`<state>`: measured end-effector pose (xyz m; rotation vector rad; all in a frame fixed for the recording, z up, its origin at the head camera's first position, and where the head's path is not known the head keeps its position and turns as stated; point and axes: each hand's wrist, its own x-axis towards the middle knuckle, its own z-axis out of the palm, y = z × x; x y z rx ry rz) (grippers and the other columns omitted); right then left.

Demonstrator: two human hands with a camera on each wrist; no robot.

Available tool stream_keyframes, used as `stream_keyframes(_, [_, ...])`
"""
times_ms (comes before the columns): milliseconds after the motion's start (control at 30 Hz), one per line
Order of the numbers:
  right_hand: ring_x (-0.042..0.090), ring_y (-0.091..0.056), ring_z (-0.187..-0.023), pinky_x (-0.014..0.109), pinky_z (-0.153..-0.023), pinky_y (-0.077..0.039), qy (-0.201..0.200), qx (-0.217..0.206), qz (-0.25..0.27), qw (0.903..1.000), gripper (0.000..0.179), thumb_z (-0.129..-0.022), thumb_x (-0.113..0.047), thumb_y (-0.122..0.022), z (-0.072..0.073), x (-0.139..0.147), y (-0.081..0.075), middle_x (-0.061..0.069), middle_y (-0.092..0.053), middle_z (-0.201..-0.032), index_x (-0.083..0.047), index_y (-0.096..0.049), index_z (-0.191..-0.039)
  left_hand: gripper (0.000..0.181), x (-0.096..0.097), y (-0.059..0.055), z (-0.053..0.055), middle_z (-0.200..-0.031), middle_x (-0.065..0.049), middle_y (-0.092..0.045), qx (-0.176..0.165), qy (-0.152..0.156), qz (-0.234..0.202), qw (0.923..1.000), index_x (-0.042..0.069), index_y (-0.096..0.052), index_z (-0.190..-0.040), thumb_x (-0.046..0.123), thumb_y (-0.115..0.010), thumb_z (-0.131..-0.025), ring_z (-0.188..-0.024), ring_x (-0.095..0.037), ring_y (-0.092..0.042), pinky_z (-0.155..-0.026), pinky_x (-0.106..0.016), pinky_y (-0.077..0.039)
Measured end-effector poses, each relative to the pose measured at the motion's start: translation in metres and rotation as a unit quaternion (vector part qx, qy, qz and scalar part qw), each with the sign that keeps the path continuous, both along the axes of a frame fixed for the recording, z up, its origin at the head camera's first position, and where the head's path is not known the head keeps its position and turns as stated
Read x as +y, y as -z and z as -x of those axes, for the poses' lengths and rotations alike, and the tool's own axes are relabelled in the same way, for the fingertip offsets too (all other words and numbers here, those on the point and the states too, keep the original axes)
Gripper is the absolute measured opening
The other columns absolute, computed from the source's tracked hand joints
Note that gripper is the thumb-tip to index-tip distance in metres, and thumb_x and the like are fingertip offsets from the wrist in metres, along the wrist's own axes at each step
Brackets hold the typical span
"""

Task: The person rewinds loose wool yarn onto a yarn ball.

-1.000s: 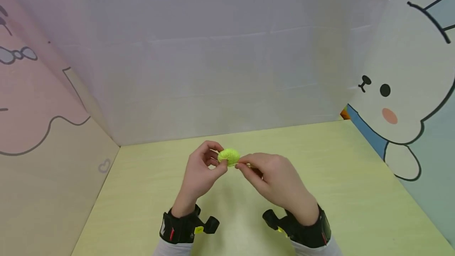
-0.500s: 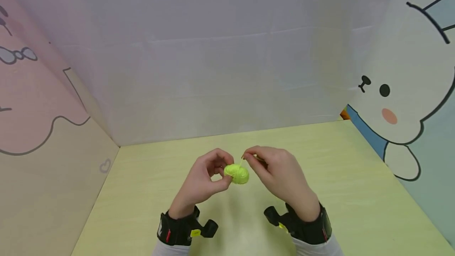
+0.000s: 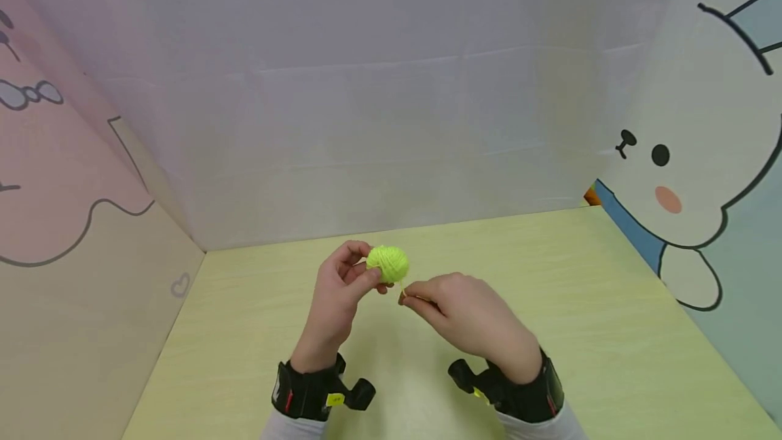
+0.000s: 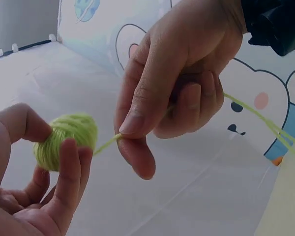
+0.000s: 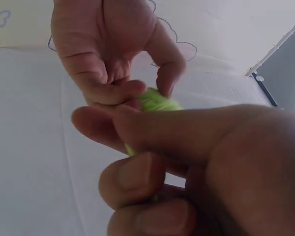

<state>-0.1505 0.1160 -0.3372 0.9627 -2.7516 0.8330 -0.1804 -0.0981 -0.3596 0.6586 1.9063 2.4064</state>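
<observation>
A small ball of neon yellow-green yarn (image 3: pixel 388 263) is held up over the table by my left hand (image 3: pixel 339 290), its thumb and fingers pinching the ball's left side. Just right of and below it, my right hand (image 3: pixel 467 311) pinches the strand between thumb and forefinger. In the left wrist view a short taut length of yarn (image 4: pixel 107 144) runs from the ball to the right fingertips. More yarn (image 4: pixel 250 110) trails out behind the right hand's curled fingers. My right hand covers much of the ball (image 5: pixel 157 101) in the right wrist view.
The pale yellow-green table (image 3: pixel 256 331) spreads below both hands. A whitish sheet (image 3: pixel 366 121) stands at its back edge, with cartoon-printed panels at the left and right (image 3: pixel 690 155). Each wrist wears a black strap with a camera (image 3: pixel 360 394).
The yarn ball has turned and, over the last half second, moved up and left in my left hand. My right hand has swung from above the ball down to below its right side, still pinching the strand.
</observation>
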Motion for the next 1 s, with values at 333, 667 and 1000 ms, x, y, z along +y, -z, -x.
stream_keyframes(333, [-0.002, -0.046, -0.058, 0.021, -0.054, -0.045, -0.029, 0.048, 0.032, 0.9979, 0.009, -0.098, -0.026, -0.063, -0.006, 0.001, -0.004, -0.020, -0.059, -0.074, -0.025, -0.071, -0.094, 0.026, -0.004, 0.008, 0.009, -0.093, -0.014, -0.062, 0.022, -0.148, 0.174, 0.9733, 0.005, -0.059, -0.107, -0.001, -0.070, -0.084, -0.071, -0.021, -0.062, -0.059, -0.023, -0.055])
stream_keyframes(667, [0.002, -0.039, -0.052, 0.023, -0.044, -0.038, 0.061, 0.150, 0.136, 0.9773, 0.007, -0.095, -0.019, -0.068, 0.000, 0.007, -0.005, -0.015, -0.056, -0.070, -0.020, -0.073, -0.098, 0.030, -0.006, 0.009, 0.004, -0.090, -0.005, -0.062, 0.098, 0.023, 0.250, 0.9628, 0.013, -0.062, -0.104, -0.004, -0.069, -0.080, -0.069, -0.020, -0.058, -0.060, -0.029, -0.054])
stream_keyframes(1000, [0.003, -0.039, -0.051, 0.024, -0.044, -0.037, 0.079, 0.112, 0.127, 0.9824, 0.009, -0.098, -0.023, -0.064, 0.004, 0.006, 0.001, -0.016, -0.056, -0.069, -0.023, -0.073, -0.098, 0.023, -0.009, 0.006, -0.001, -0.099, -0.012, -0.059, 0.068, 0.166, 0.088, 0.9799, -0.003, -0.056, -0.106, -0.008, -0.063, -0.085, -0.075, -0.021, -0.059, -0.065, -0.019, -0.054])
